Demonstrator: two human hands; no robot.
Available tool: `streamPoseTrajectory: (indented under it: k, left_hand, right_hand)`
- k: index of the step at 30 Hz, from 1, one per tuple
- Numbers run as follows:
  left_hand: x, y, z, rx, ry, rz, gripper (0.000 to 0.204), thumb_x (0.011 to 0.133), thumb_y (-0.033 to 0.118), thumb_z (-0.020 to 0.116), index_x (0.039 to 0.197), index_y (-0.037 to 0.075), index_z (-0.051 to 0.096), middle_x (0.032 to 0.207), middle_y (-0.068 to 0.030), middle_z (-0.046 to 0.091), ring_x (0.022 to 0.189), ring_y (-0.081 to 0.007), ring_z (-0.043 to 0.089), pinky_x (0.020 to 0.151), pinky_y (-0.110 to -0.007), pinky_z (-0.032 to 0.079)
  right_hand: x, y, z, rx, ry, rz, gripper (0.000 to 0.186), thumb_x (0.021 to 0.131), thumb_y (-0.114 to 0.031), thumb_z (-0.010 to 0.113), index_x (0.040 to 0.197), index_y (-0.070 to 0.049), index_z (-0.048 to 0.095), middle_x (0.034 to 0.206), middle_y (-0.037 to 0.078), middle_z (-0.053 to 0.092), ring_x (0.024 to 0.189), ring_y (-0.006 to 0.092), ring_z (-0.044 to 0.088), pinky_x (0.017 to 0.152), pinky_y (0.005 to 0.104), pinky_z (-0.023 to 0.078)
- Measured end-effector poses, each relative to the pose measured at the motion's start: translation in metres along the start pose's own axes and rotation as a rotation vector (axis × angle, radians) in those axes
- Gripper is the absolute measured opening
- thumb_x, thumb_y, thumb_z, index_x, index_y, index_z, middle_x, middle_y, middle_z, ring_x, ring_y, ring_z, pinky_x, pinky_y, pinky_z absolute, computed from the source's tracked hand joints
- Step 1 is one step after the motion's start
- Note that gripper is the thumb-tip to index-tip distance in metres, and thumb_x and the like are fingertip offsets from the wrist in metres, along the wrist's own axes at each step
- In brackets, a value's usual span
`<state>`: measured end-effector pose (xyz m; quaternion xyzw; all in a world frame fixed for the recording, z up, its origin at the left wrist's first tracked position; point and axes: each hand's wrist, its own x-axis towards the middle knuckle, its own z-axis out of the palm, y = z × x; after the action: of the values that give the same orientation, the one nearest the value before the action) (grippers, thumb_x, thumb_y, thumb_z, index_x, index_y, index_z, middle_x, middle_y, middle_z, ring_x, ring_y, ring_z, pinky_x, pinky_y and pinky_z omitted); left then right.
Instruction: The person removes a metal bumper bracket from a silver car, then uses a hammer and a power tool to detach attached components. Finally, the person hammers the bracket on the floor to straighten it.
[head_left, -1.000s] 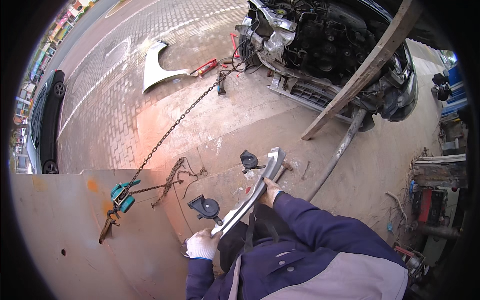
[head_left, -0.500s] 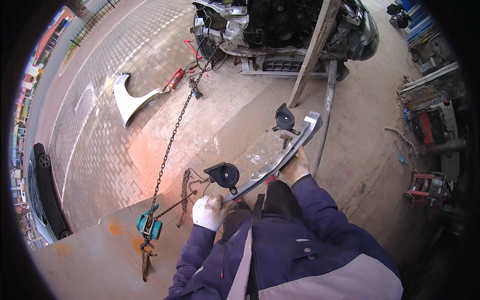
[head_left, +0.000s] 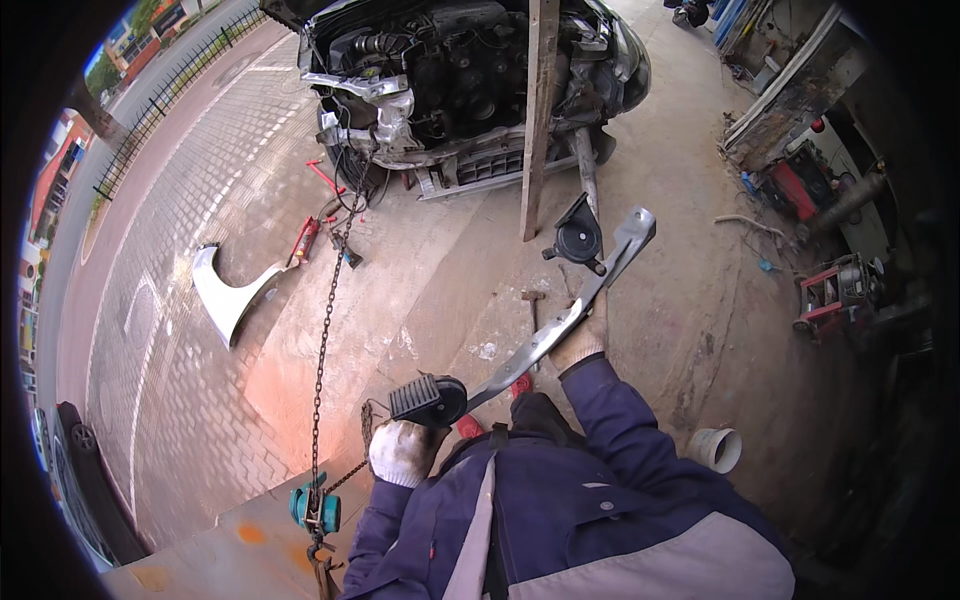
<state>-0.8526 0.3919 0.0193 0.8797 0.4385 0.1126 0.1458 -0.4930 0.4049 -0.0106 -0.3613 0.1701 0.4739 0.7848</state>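
Note:
A long silver metal bracket (head_left: 540,343) slants across in front of my body, its far right end raised away from me. Two black snail-shaped car horns are fixed along it: one horn (head_left: 578,241) near the far end, the other horn (head_left: 432,402) at the near left end. My left hand (head_left: 402,453), in a white glove, is closed round the near end just below that horn, which hides part of the fingers. My gloved right hand (head_left: 582,337) grips the bracket past its middle from the right side, fingers partly hidden beneath it.
Ahead stands a car (head_left: 470,85) with its front stripped, a wooden post (head_left: 539,130) before it. A white fender (head_left: 228,302), red tool (head_left: 304,242) and hammer (head_left: 534,297) lie on the floor. A teal chain hoist (head_left: 314,508) is at lower left, a white bucket (head_left: 704,452) at right.
The bracket has turned in my hands, so the near horn's ribbed side now faces up. My left hand has shifted slightly left and down. The head view has moved, showing more of the car.

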Motion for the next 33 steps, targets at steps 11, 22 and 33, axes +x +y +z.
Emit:
streamPoseTrajectory:
  k: [11, 22, 33]
  left_hand:
    - [0.043, 0.025, -0.016, -1.035, 0.348, -0.228, 0.103, 0.066, 0.007, 0.098, 0.156, -0.001, 0.049, 0.143, -0.0198, 0.067, 0.131, -0.0314, 0.067, 0.114, -0.044, 0.053]
    - [0.074, 0.050, -0.047, -0.870, 0.108, -0.243, 0.068, 0.070, -0.001, 0.090, 0.134, -0.003, 0.066, 0.126, -0.0152, 0.076, 0.119, -0.0239, 0.073, 0.108, -0.038, 0.057]
    - [0.078, 0.063, -0.039, -0.735, 0.332, 0.015, 0.095, 0.069, 0.006, 0.102, 0.151, 0.006, 0.053, 0.132, -0.0166, 0.073, 0.120, -0.0296, 0.074, 0.105, -0.043, 0.059]
  right_hand:
    - [-0.007, -0.064, 0.037, -0.042, 0.019, -0.149, 0.073, 0.086, -0.095, 0.055, 0.067, -0.025, 0.052, 0.055, -0.003, 0.050, 0.049, 0.0208, 0.054, 0.050, 0.0395, 0.047]
    - [0.007, -0.063, 0.057, -0.087, 0.068, -0.115, 0.065, 0.090, -0.094, 0.049, 0.102, -0.030, 0.048, 0.092, 0.000, 0.049, 0.078, 0.0258, 0.055, 0.057, 0.0455, 0.050]
    - [0.050, -0.080, 0.031, 0.218, -0.579, 0.031, 0.070, 0.094, -0.078, 0.051, 0.079, -0.012, 0.065, 0.063, -0.001, 0.042, 0.057, 0.0159, 0.035, 0.058, 0.0334, 0.038]
